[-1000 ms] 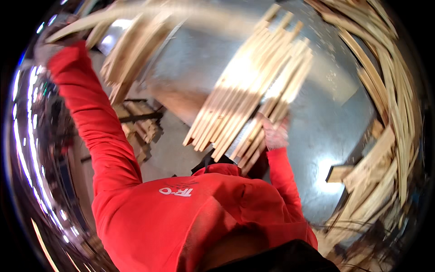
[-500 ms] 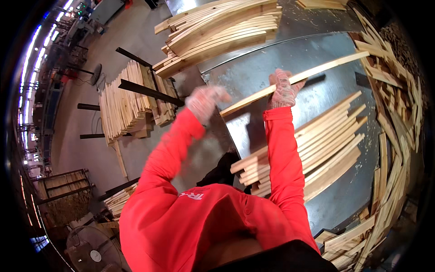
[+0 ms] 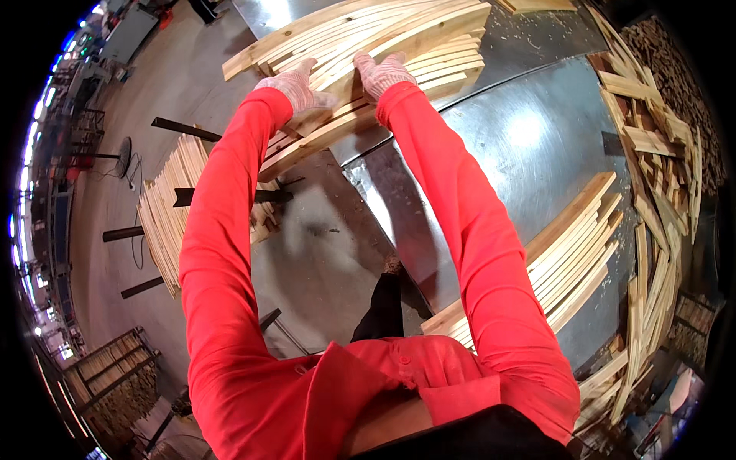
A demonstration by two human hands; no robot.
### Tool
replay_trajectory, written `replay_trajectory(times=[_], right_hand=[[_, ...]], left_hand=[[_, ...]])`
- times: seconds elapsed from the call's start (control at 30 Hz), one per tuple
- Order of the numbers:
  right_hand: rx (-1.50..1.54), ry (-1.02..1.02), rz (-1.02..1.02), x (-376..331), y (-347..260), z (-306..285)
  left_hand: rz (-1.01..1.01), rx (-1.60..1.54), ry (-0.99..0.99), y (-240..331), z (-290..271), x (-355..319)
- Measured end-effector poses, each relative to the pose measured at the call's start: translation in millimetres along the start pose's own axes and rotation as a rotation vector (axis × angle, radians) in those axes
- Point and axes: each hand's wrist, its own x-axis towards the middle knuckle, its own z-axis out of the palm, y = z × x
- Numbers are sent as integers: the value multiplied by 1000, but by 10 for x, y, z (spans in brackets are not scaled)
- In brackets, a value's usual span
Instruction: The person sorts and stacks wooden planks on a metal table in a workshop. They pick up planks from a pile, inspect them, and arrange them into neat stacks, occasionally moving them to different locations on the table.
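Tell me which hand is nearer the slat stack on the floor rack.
Left. The left hand rests on the table's slats above the floor stack; the right hand sits farther right.

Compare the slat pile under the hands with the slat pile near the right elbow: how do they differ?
The far slat pile has the left hand and right hand resting on it; the near slat pile lies untouched. The far pile overhangs the metal table edge; the near one lies on its top. Both are long pale wooden strips.
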Motion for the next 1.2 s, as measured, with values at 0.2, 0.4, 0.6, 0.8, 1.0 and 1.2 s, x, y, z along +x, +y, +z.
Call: replay_trajectory(times=[0.2, 0.4, 0.6, 0.8, 1.0, 1.2], right_hand=[[272, 78, -399, -1185, 1062, -995], [-119, 1174, 306, -3495, 3968, -2978], [43, 784, 794, -3687, 5191, -2609], [471, 620, 393, -3521, 4986, -2739], [-15, 829, 273, -2669, 5215, -3205], [1365, 667, -282, -2803, 4564, -2979]], left_hand=[[142, 293, 557, -68, 168, -67], [615, -944, 400, 1233, 1282, -994], [734, -524, -266, 3310, 2916, -1293], [952, -812, -537, 3738, 3293, -659], [919, -174, -245, 4220, 3123, 74], [414, -1033, -492, 4126, 3175, -224]])
